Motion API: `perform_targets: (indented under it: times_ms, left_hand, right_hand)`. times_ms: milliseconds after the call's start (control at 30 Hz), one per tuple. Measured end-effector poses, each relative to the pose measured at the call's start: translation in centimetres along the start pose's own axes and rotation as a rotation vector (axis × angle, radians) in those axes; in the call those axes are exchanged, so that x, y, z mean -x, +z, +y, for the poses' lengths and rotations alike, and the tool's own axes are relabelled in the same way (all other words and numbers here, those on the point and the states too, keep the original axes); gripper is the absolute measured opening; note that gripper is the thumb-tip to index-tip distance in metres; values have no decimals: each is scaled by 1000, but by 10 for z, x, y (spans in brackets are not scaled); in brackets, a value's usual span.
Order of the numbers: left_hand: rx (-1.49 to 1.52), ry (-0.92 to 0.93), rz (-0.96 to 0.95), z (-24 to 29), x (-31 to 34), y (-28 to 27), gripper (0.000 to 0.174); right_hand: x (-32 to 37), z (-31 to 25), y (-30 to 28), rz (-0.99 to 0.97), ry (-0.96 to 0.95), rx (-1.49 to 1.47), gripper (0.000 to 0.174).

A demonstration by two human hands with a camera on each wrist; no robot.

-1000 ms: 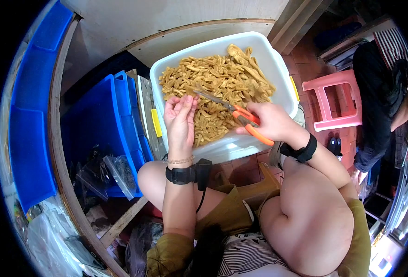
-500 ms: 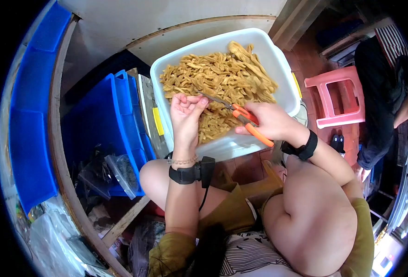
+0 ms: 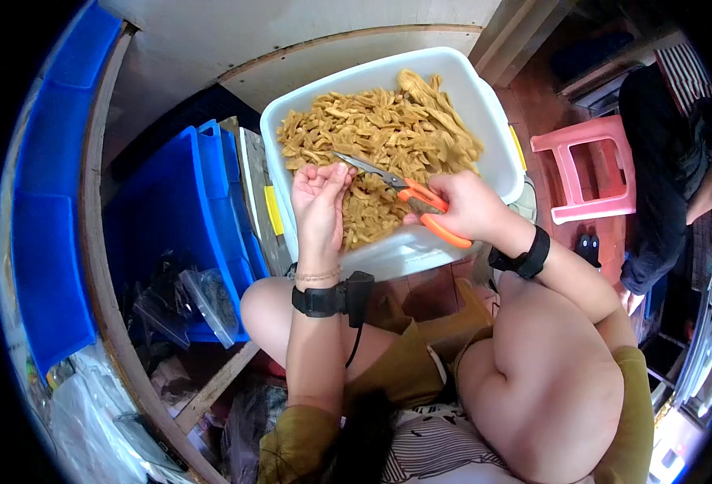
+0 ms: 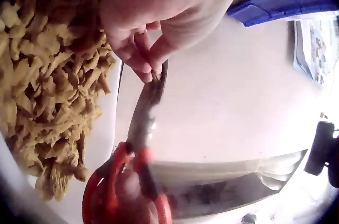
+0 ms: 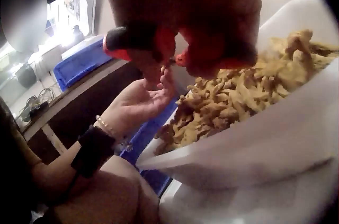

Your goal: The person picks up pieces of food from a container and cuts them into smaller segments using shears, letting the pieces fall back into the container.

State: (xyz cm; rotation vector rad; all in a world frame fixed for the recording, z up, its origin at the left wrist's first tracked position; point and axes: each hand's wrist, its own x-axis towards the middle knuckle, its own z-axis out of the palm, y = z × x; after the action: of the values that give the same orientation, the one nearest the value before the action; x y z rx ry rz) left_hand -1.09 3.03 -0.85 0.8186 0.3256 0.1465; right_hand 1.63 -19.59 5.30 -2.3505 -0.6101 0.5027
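Orange-handled scissors (image 3: 424,202) are gripped in the right hand (image 3: 473,208), blades pointing left over a white tub (image 3: 497,173). The tub holds a heap of yellow-brown strips (image 3: 372,121). At the blade tips the left hand (image 3: 320,206) pinches a small brownish bit between thumb and fingertips. In the left wrist view the left hand (image 4: 169,12) touches the end of the scissors (image 4: 140,123), with the small bit at its fingertips. The right wrist view shows the right hand (image 5: 180,1) in front of the blades, the left hand (image 5: 140,102) beyond it.
Blue crates (image 3: 162,218) stand left of the tub, with plastic bags (image 3: 211,302) in them. A pink stool (image 3: 594,169) is on the tiled floor to the right, beside another person in dark clothes (image 3: 654,177). A pale board stands behind the tub.
The scissors have opened wider, their handles further apart. The left hand shifted slightly right, then back left, and stays at the blade tips.
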Motion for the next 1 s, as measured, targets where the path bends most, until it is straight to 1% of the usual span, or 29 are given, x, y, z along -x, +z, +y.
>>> perform_targets:
  times_ms: [133,200,233,300,333,367,400,433,467,500,533,567,633,667,733,833,1000]
  left_hand:
    - [17,12,-49,4,1,-1,28]
    - [-18,-33,-32,8,2,-1,28]
    - [-19,-30,-34,9,2,-2,28]
    - [-14,-28,-36,12,2,-2,27]
    - [-13,-24,-36,13,2,-2,27]
    - [3,-23,-46,15,2,-3,23]
    - [20,-22,-55,16,2,-2,20]
    - [20,-20,-55,18,3,-1,20]
    - [-10,-4,-10,19,4,0,18]
    - [-41,10,35,20,4,2,18]
    - [-41,11,34,20,4,2,18]
    - [-43,24,23,20,4,1,20]
    - [-46,39,13,19,5,1,23]
    - [-41,68,9,18,6,2,22]
    - [-38,97,6,15,7,5,22]
    - [-23,102,-12,13,9,8,21]
    - [-8,93,15,12,11,12,20]
  right_hand:
    - [1,2,-1,8,-11,17,56]
    - [1,4,-1,26,-49,16,44]
    - [0,8,1,28,-51,16,44]
    - [-3,17,4,120,10,-90,38]
    - [-2,18,1,120,7,-88,38]
    - [-1,19,-3,103,43,-103,38]
    - [-1,19,-7,86,80,-117,39]
    - [0,19,-9,64,75,-127,40]
    - [2,17,-11,64,74,-126,40]
    - [4,14,-14,10,96,-132,42]
    - [5,12,-15,-44,117,-139,44]
    - [6,11,-15,-44,117,-139,44]
    - [5,8,-14,-103,-7,-72,51]
    - [5,6,-14,-102,-8,-73,51]
    - [4,3,-15,-142,-5,-3,60]
    - [3,1,-16,-152,0,27,61]
    - [4,1,-18,-160,5,43,62]
